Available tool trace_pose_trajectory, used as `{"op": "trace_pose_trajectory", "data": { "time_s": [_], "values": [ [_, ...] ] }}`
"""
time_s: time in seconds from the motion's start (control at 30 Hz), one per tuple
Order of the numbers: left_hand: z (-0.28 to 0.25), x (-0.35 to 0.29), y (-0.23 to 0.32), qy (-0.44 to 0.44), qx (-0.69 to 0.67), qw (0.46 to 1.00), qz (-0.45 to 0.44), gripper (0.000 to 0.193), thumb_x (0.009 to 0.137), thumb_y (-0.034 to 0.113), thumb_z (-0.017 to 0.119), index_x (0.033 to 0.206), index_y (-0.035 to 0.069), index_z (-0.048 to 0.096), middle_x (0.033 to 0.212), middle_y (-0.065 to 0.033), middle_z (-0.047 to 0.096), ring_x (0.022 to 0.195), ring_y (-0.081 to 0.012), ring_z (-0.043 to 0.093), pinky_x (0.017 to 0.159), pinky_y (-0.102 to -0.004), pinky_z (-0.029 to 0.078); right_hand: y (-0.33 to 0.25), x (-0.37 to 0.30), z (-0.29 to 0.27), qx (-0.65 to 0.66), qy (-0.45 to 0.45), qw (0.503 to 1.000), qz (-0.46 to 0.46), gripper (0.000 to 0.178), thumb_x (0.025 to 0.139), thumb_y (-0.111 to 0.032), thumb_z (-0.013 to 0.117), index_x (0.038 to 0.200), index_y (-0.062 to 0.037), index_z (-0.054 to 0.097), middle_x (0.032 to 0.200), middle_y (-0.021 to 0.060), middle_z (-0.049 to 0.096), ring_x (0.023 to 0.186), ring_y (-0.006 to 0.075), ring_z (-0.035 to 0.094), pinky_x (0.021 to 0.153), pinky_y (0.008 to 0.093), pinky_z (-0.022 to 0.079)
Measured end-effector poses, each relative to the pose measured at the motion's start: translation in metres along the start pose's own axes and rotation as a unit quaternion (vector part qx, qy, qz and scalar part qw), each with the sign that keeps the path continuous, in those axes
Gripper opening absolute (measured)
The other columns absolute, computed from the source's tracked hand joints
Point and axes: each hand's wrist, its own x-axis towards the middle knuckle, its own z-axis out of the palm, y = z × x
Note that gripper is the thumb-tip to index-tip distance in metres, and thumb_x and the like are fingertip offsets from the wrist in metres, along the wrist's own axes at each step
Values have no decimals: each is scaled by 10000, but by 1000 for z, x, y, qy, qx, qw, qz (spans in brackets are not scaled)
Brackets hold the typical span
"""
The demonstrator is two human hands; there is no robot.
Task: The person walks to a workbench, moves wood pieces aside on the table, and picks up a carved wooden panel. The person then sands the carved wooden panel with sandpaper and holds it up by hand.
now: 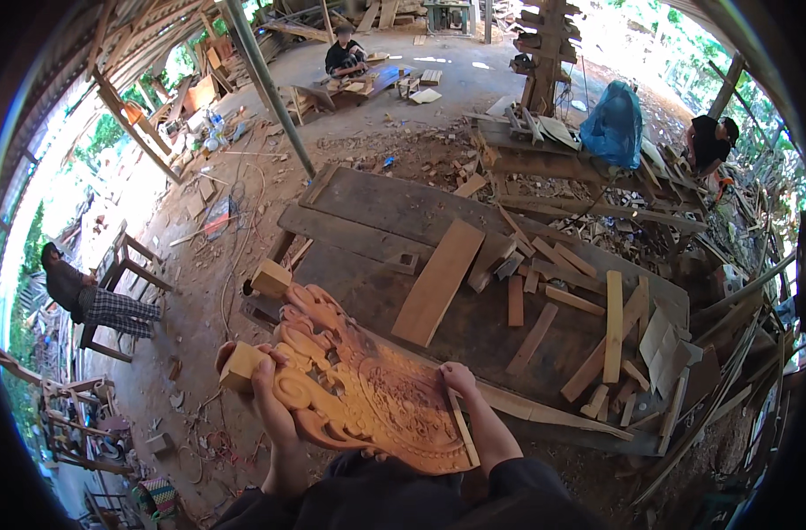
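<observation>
A carved wooden panel (368, 384), orange-brown with scrolls and pierced gaps, is tilted in front of my body above the near edge of the workbench. My right hand (460, 380) is closed around its straight right edge, by a pale strip. At the panel's scrolled left end, my left hand (278, 415) closes on a squared wooden block (241, 367); I cannot tell whether the block is joined to the panel. Another square block end (271, 277) shows just beyond the panel's upper left corner.
The dark workbench (359, 269) bears a wide board (440, 283) and several offcuts, including a yellow strip (613, 327). A blue plastic bag (611, 125) sits on a farther bench. People are at left (76, 283), at the back (345, 57) and at right (710, 141). A metal pole (275, 93) slants at back left.
</observation>
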Motion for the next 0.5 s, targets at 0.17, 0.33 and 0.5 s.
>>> {"op": "trace_pose_trajectory", "data": {
  "time_s": [0.17, 0.33, 0.5],
  "values": [
    [3, 0, 2, -14, 14, 1000, 13, 378, 895, 121, 526, 1243, 77, 386, 970, -61, 510, 881, -142, 482, 849, -306, 426, 3, -4, 0, -56, 5, 998, 26, 291, 879, -374, 529, 974, -158, 700, 972, 122, 686, 936, 352, 640, 794, 441, 521],
    [1, 1, 1, -24, 21, 999, 6, 366, 898, 137, 519, 1236, 76, 390, 960, -59, 507, 886, -141, 477, 855, -298, 418, 14, -13, 0, 28, 33, 998, -35, 254, 880, -293, 554, 1011, -143, 711, 915, 151, 687, 894, 352, 649, 789, 429, 519],
    [-1, 2, 1, -5, 24, 1000, -7, 353, 902, 149, 519, 1225, 69, 400, 958, -60, 511, 887, -138, 483, 857, -299, 418, 5, -23, 7, 29, 84, 996, 8, 244, 881, -290, 586, 1022, -136, 713, 967, 158, 672, 926, 344, 638, 805, 424, 508]
  ]
}}
